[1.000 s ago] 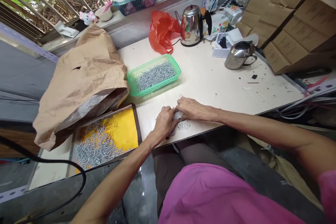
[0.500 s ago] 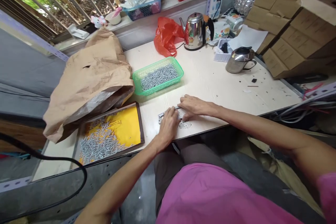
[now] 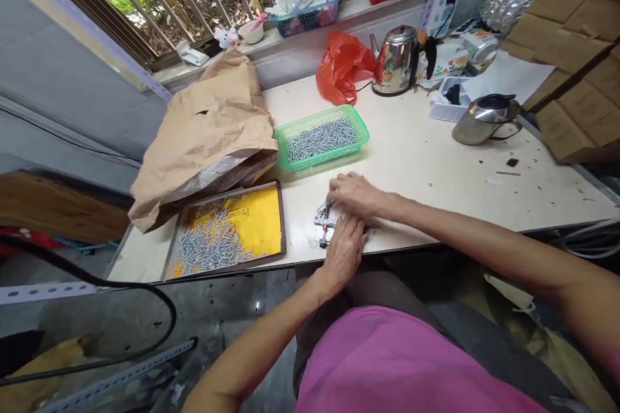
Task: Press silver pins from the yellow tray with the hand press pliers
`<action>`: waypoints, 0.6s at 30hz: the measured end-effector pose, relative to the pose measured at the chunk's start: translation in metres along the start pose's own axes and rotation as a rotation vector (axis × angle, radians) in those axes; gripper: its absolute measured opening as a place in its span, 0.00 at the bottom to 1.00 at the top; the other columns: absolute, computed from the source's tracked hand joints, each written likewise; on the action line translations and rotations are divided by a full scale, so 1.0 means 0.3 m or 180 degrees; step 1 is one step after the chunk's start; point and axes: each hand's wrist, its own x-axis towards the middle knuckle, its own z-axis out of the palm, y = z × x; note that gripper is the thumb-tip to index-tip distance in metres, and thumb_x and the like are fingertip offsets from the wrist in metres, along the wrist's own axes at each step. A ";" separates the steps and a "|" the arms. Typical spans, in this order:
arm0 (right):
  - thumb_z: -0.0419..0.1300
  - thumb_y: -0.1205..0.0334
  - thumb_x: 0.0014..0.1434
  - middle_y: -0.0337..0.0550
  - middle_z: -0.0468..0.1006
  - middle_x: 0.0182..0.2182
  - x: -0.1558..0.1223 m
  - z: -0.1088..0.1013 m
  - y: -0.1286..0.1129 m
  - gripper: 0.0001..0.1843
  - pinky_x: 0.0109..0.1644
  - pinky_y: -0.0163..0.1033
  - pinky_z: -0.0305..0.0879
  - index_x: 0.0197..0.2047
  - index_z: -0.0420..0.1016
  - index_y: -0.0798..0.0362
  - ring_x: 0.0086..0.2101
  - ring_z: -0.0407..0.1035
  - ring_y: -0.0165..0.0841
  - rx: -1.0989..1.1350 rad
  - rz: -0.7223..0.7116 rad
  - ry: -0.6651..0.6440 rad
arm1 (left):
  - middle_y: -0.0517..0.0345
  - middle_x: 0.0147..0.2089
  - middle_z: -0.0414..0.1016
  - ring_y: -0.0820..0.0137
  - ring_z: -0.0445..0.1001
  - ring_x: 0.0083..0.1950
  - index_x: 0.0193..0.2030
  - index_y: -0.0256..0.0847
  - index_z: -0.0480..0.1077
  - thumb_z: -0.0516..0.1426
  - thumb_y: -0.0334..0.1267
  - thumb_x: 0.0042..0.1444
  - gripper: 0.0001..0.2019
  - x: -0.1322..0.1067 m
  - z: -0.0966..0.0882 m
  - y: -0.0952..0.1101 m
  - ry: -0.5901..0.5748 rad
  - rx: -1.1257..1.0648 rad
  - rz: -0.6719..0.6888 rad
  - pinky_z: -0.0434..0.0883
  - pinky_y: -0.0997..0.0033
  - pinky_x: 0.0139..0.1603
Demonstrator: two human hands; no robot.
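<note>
At the table's front edge lies a small grey metal fixture (image 3: 323, 215) with a dark spring, a red ring and a black-ended bolt. My left hand (image 3: 343, 244) grips its near side, with the fingers bent over the metal. My right hand (image 3: 357, 196) curls over the far side, fingertips pressed down on the fixture near the spring. Both hands cover much of the fixture, so its right part is hidden. To the left, a shallow tray (image 3: 283, 222) with a yellow bottom holds many small metal pins. Beyond the hands stands a green basket (image 3: 323, 163) of similar pins.
A large brown paper bag (image 3: 208, 129) lies at the left behind the tray. At the back are a red plastic bag (image 3: 341, 68), a steel kettle (image 3: 394, 64) and a steel pot (image 3: 482, 122). Cardboard boxes (image 3: 571, 77) stack up on the right.
The view has shifted left. The metal fixture has been turned, and its spring and black-ended bolt now show. My hands have moved closer together, the left now more to the near side.
</note>
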 end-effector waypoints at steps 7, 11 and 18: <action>0.55 0.66 0.61 0.48 0.72 0.37 0.022 0.089 -0.171 0.10 0.41 0.42 0.53 0.29 0.73 0.54 0.41 0.60 0.38 0.0114 -0.1334 0.0046 | 0.51 0.39 0.76 0.66 0.72 0.44 0.46 0.39 0.71 0.50 0.33 0.64 0.10 -0.200 -0.177 -0.046 0.0060 0.0173 0.0433 0.71 0.65 0.46; 0.51 0.66 0.64 0.46 0.74 0.35 0.046 0.095 -0.153 0.09 0.41 0.40 0.59 0.37 0.71 0.54 0.38 0.65 0.34 0.0981 -0.1231 0.0595 | 0.49 0.39 0.75 0.64 0.70 0.42 0.44 0.38 0.73 0.50 0.33 0.64 0.11 -0.249 -0.405 -0.306 0.0800 0.1221 -0.1024 0.69 0.63 0.44; 0.52 0.60 0.63 0.45 0.73 0.31 0.146 -0.088 0.083 0.07 0.34 0.40 0.67 0.35 0.69 0.52 0.31 0.68 0.35 0.1290 0.0288 0.2277 | 0.42 0.46 0.75 0.54 0.69 0.50 0.43 0.35 0.76 0.49 0.37 0.62 0.15 -0.221 -0.624 -0.707 0.0452 0.2099 -0.2461 0.67 0.57 0.50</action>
